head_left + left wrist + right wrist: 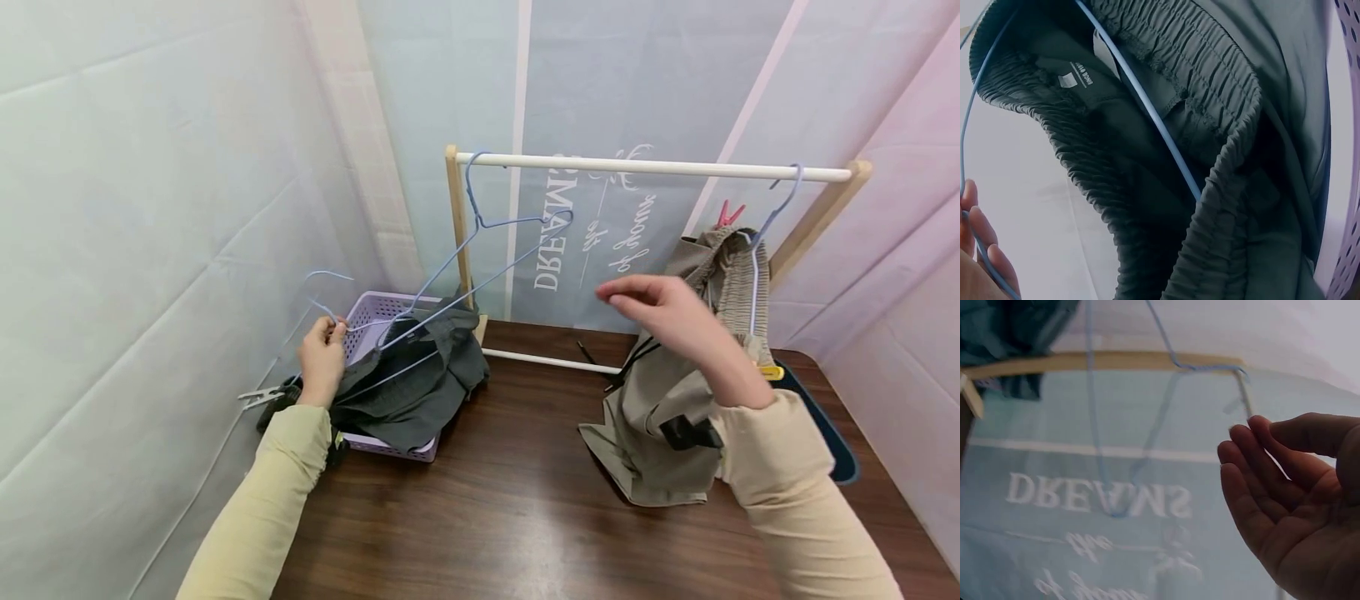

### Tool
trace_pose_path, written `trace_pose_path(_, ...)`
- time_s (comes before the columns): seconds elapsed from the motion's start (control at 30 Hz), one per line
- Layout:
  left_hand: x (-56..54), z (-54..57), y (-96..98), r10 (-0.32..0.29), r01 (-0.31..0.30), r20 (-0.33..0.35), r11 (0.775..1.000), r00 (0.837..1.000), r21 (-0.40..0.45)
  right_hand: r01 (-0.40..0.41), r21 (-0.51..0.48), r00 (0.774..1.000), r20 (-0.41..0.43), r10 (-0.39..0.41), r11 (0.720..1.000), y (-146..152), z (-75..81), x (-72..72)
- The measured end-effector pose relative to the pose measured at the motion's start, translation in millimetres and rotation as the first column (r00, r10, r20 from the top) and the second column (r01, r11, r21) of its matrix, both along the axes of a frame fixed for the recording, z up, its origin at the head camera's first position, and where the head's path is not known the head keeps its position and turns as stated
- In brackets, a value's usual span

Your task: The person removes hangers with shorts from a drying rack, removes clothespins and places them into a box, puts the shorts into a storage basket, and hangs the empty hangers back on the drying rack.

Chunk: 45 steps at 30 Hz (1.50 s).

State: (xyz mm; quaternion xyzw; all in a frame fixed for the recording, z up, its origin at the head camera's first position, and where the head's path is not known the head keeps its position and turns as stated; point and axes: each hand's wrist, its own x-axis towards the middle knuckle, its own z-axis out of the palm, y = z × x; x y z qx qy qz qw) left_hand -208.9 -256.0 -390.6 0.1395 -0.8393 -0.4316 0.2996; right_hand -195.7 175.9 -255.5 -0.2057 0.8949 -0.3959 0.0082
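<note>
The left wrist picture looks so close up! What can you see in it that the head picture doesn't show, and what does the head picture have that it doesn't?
Only the left wrist view shows the small white lettering inside the dark garment's stretchy waistband.

Only the head view shows the right hand, the tan garment, the pink clip and the white rail.

Both show the left hand holding a blue hanger, the dark garment and the purple basket.
</note>
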Motion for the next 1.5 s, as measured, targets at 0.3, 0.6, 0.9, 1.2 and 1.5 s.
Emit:
trace_pose_path(0.3, -4.5, 2.1, 14.7, -0.081, 0.081, 0.018, 0.997, 0.997, -0.019, -0.071, 0.051, 0.995, 0.07, 0.067, 0.996, -32.2, -58.8, -22.9)
trace_pose_path(0.6, -4.1, 1.8, 17.7, -0.117, 0.118, 0.044, 0.993, 0.992, -0.016, -0.02, 0.039, 0.992, 0.125, 0.015, 0.999, -78.9, -113.8, -37.1)
trace_pose_path(0.9, -4.8, 0.7, 19.3, -0.122, 0.122, 0.074, 0.993, 0.99, 0.005, 0.019, -0.015, 0.995, 0.096, -0.018, 1.0, -135.4, -135.9, -43.8)
trace_pose_path(1.2, -3.6, 0.0, 16.5, -0.128, 0.128, 0.07, 0.992, 0.989, 0.004, -0.119, 0.096, 0.99, -0.062, 0.126, 0.988, -179.1, -133.2, -54.0)
trace_pose_path(1.5, -3.1, 0.7, 16.6, -0.133, 0.133, 0.025, 0.991, 0.991, 0.0, -0.124, 0.205, 0.987, -0.08, 0.143, 0.971, -195.0, -134.3, -61.1)
